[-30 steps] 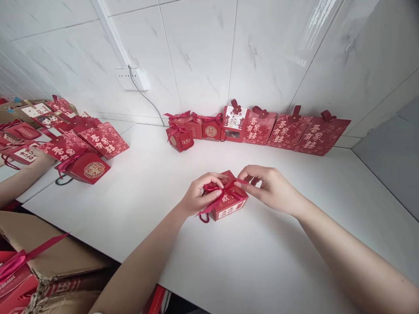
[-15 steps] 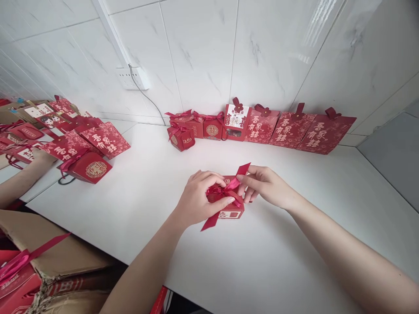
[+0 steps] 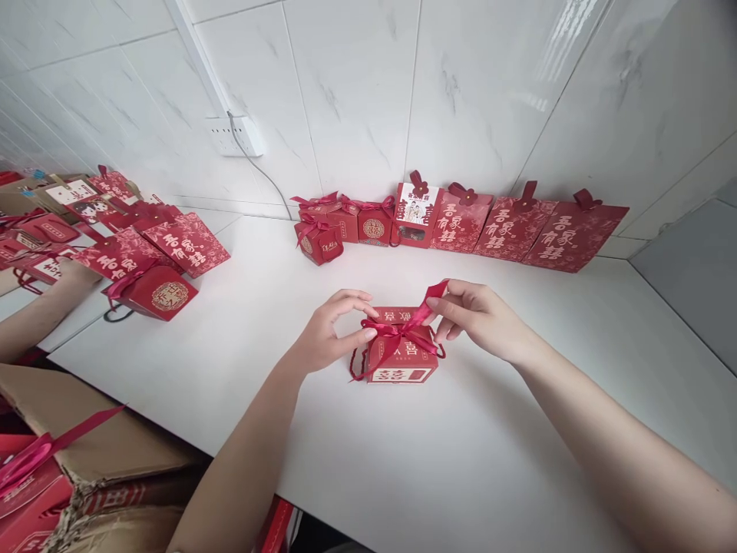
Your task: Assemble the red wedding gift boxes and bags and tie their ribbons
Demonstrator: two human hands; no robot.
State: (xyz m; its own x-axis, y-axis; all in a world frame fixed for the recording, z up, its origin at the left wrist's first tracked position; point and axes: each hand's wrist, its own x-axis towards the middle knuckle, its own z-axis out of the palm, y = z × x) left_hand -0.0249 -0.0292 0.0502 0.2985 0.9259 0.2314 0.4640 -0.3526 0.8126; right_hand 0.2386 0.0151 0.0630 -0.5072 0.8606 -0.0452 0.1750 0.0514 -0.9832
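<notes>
In the head view, our left hand (image 3: 331,330) has come off the top of the red gift box (image 3: 411,359) and sits further to the left; the lower ribbon tail (image 3: 387,352), which jutted past the front edge beneath our thumb half a second ago, now slants down over the box; the white-panelled front faces us almost squarely, and the twisted rope handle (image 3: 360,375) shows at both sides. The left hand is loosely curved, thumb and fingers parted around the left end of the bow (image 3: 397,332); it may brush the satin, but we see no firm grip; our right hand (image 3: 438,307) pinches the upper ribbon tail (image 3: 436,292) between thumb and forefinger, holding it up above the box's back right corner, other fingers curled. We judge that any pull on the bow now comes chiefly from the right, with little but the box's own weight to steady it; the knot looks formed, though we cannot tell how tight it is. The box rests on the white bench (image 3: 253,307), in front of, and well apart from, the row of printed gift bags (image 3: 567,238) by the tiled wall (image 3: 357,100); at far left, another person's arm (image 3: 49,311) reaches among more packages.
</notes>
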